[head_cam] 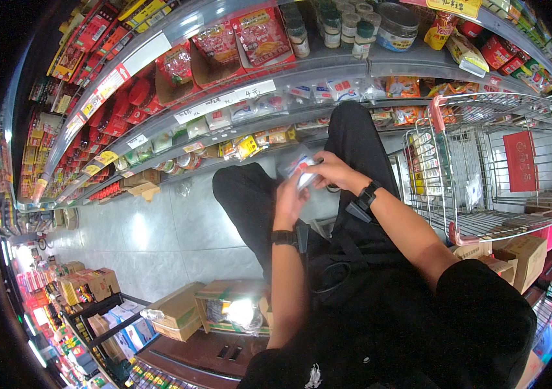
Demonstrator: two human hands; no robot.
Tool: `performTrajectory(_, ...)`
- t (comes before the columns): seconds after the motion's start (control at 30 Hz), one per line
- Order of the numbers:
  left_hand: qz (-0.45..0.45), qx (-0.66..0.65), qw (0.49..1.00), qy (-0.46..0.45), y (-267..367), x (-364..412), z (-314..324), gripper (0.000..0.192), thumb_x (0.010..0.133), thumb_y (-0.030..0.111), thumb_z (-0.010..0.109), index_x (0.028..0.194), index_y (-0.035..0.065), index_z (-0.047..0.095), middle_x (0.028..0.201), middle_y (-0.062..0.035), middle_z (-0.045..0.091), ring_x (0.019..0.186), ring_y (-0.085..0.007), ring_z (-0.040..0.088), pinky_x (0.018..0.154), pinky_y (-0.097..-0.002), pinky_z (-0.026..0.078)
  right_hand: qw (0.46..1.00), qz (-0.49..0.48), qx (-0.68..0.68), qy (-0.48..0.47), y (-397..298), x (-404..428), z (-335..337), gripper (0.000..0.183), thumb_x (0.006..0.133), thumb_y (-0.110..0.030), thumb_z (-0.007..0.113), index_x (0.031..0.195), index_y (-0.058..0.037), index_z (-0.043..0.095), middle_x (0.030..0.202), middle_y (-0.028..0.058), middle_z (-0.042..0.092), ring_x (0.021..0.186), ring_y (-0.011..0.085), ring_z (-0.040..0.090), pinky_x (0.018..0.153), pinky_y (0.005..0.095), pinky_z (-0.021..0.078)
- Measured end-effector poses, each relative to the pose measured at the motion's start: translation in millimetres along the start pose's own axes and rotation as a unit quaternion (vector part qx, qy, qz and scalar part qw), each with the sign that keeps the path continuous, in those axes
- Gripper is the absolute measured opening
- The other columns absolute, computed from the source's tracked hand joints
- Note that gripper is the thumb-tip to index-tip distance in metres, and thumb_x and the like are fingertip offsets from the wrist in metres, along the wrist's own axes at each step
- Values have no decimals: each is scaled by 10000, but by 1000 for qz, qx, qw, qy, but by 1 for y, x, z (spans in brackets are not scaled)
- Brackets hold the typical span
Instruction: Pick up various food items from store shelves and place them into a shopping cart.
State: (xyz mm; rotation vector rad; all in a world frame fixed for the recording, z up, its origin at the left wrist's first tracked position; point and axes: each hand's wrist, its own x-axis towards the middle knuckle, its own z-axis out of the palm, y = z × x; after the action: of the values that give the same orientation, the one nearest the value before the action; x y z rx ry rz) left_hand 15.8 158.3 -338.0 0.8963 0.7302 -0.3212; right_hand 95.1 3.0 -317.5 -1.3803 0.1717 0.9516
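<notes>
Between my knees, a small clear plastic packet (pixel 300 165) with white contents and red and blue print is held in both hands. My left hand (pixel 291 200) grips its lower side. My right hand (pixel 332 170) pinches the opposite side, thumb across the front. Just beyond it, the lower shelves hold similar white packets (pixel 254 109) and, beneath them, yellow packets (pixel 246 146). More white packets with red and blue print (pixel 341 90) lie farther right on the shelf. The fingertips behind the packet are partly hidden.
A wire shopping cart (pixel 492 233) stands close on my right, with goods inside. Behind me are cardboard boxes (pixel 178 311) on a dark brown surface (pixel 208 352). A crumpled clear plastic bag (pixel 184 188) lies on the grey tiled floor (pixel 203 219). Shelf price rails (pixel 227 102) curve across the front.
</notes>
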Motion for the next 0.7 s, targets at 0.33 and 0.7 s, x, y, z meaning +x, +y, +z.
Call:
performTrajectory(0.33,38,-27,998,-31,1,-6,4,271,911,203,630,1140,71,570,1041,-49,627,855,-141,589,643,-291,475,1000,-13,-5,2,-3,-3,-1,545,851,-253,706,1231,55,466,937,140,623,671,161,629,556,257,541)
performTrajectory(0.7,117,-21,992,-45,4,-8,8,295,935,127,586,1211,35,544,1114,-74,637,998,-203,630,868,-357,510,994,-99,-30,-35,9,16,-7,259,873,-136,664,1069,27,615,941,73,663,826,119,628,694,261,498)
